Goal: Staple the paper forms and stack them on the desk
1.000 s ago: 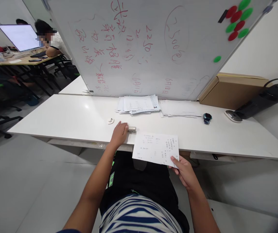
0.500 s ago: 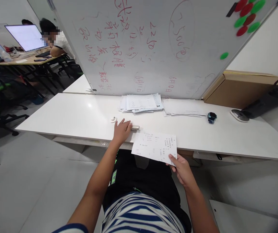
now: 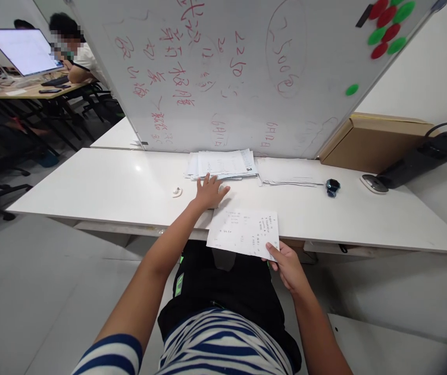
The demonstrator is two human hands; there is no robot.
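The right hand (image 3: pixel 289 269) has thumb and fingers clamped on the handwritten paper (image 3: pixel 239 234) at its near right corner; the paper spans the front edge of the white desk (image 3: pixel 110 187), partly above the person's lap; it looks light and limp, likely to bend or crease if pushed, so a flat pinch at a corner or edge should suit it; the left hand (image 3: pixel 209 195) spreads its fingers apart just before the paper stack (image 3: pixel 225 163), whose loose sheets would probably slip over one another; whether the fingertips touch it, one cannot tell
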